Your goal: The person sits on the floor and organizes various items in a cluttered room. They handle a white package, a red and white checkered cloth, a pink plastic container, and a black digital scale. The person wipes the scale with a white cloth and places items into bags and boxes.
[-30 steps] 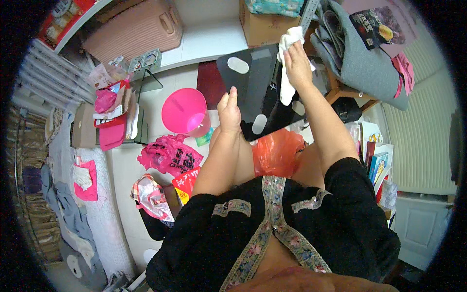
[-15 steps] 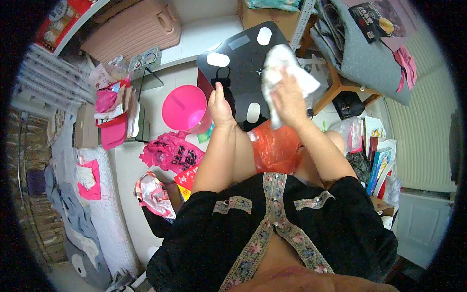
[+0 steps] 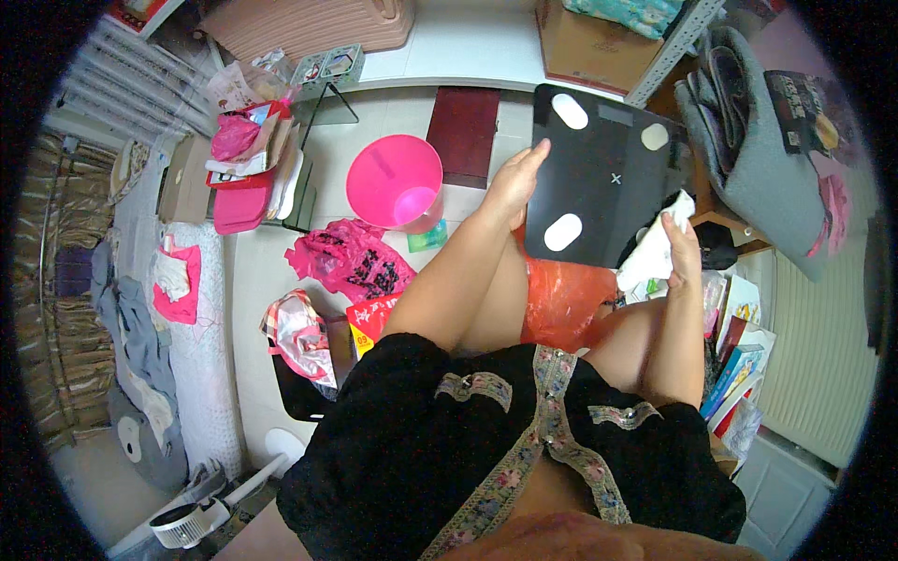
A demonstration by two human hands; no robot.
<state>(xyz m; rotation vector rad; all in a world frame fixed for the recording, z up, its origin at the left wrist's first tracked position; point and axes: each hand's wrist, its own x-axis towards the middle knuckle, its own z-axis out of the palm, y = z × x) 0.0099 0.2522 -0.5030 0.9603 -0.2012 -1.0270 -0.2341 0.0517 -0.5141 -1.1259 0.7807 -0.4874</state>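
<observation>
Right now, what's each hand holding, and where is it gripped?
Left hand holds the black scale by its left edge. Right hand grips a white cloth at its top.

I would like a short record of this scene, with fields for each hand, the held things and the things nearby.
left hand: grips the left edge of the black scale
right hand: holds a white cloth at the scale's lower right edge
black scale: flat square board with white oval pads, held tilted above the floor
white cloth: crumpled, touching the scale
below the scale: orange plastic bag
left of the scale: pink bucket, dark red mat
</observation>
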